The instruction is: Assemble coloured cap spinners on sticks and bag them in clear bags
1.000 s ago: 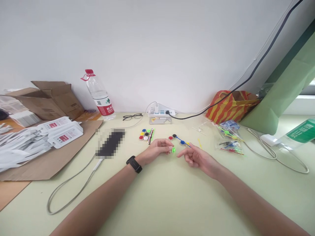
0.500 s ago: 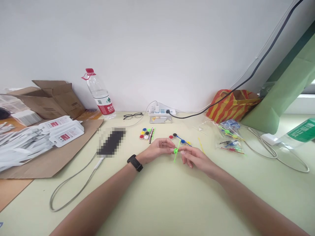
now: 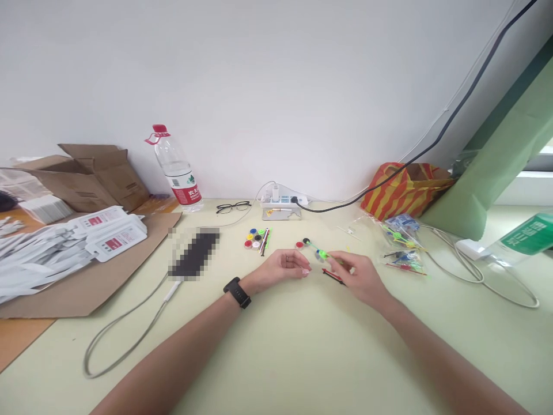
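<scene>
My left hand [image 3: 283, 266], with a black watch on its wrist, hovers over the table with loosely curved fingers, and I see nothing in it. My right hand [image 3: 356, 274] is closed on a bright green plastic piece [image 3: 322, 254], a thin stick with a round hub. Part of that piece is hidden by the fingers. Just below the right fingertips lie dark and red thin sticks [image 3: 333, 276]. Beyond the hands are a red disc [image 3: 299, 245] and a black disc [image 3: 306, 241]; a blue part shows partly behind the green one.
Several coloured discs [image 3: 252, 237] and thin sticks [image 3: 264, 242] lie left of centre. Plastic bags of parts [image 3: 404, 253] are at right. A power strip [image 3: 283, 199], glasses [image 3: 233, 206], water bottle [image 3: 184, 184], striped bag [image 3: 401, 187] and cardboard box [image 3: 99, 178] stand farther back.
My left hand has let go of the green piece. The right hand has carried it slightly right and away. Dark and red sticks now show under my right hand.
</scene>
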Available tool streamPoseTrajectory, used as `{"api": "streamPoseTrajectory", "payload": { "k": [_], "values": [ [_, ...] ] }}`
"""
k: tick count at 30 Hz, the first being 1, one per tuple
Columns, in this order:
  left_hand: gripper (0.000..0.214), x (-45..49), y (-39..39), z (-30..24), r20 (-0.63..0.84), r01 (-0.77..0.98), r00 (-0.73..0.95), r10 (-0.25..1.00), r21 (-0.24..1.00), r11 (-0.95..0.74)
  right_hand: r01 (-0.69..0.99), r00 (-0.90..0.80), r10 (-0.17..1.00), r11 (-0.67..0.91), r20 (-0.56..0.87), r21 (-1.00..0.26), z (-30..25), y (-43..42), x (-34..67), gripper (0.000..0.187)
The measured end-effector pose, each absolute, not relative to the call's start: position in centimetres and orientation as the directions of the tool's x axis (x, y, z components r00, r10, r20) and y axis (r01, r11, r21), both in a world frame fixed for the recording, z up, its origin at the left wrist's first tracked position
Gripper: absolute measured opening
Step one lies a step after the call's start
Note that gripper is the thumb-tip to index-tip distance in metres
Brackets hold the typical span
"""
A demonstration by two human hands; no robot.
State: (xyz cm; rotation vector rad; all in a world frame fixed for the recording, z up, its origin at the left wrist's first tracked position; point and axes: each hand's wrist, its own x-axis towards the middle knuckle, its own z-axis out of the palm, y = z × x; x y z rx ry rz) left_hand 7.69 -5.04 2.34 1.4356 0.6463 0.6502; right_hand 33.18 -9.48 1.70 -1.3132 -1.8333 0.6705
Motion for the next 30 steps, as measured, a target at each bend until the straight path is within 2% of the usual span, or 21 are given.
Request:
{"api": "streamPoseTrajectory", "payload": {
  "k": [4, 7, 10, 12, 14, 17, 21, 25, 30],
  "values": [
    [0.033, 7.7, -5.1, 2.6, -0.045, 0.006, 0.667, 0.743, 0.998, 0.055, 0.694, 0.004, 0.905, 0.303, 0.425, -0.654, 2.0, -7.2, 37.4, 0.044],
    [0.033, 7.7, -5.2, 2.7, -0.061, 0.016, 0.663, 0.746, 0.998, 0.068, 0.861, 0.074, 0.871, 0.191, 0.486, -0.472, 1.7, -5.9, 40.4, 0.041],
    [0.032, 7.8, -5.2, 2.9, -0.073, 0.027, 0.659, 0.748, 0.997, 0.074, 0.959, 0.030, 0.909, 0.091, 0.415, -0.270, 1.0, -5.2, 42.1, 0.033],
    [0.031, 7.8, -5.2, 3.0, -0.076, 0.031, 0.657, 0.750, 0.997, 0.073, 0.977, 0.004, 0.939, 0.069, 0.343, -0.203, 0.5, -5.1, 42.6, 0.029],
    [0.030, 7.8, -5.2, 3.0, -0.076, 0.031, 0.658, 0.749, 0.997, 0.073, 0.982, 0.001, 0.949, 0.058, 0.315, -0.181, 0.2, -5.0, 42.7, 0.027],
    [0.031, 7.8, -5.2, 2.9, -0.074, 0.033, 0.660, 0.748, 0.997, 0.070, 0.980, 0.005, 0.937, 0.064, 0.349, -0.188, 0.3, -5.1, 42.3, 0.028],
    [0.033, 7.9, -5.2, 2.6, -0.075, 0.046, 0.647, 0.759, 0.997, 0.059, 0.954, -0.069, 0.924, 0.172, 0.375, -0.248, 0.6, -5.6, 41.0, 0.026],
    [0.034, 8.0, -5.2, 2.4, -0.077, 0.061, 0.641, 0.764, 0.997, 0.050, 0.941, -0.164, 0.942, 0.238, 0.294, -0.239, 0.4, -6.3, 39.5, 0.016],
    [0.032, 8.2, -5.4, 1.9, -0.037, 0.116, 0.624, 0.781, 0.992, -0.046, 0.919, -0.199, 0.956, 0.259, 0.218, -0.298, 0.0, -6.5, 38.5, 0.017]
  ]
}}
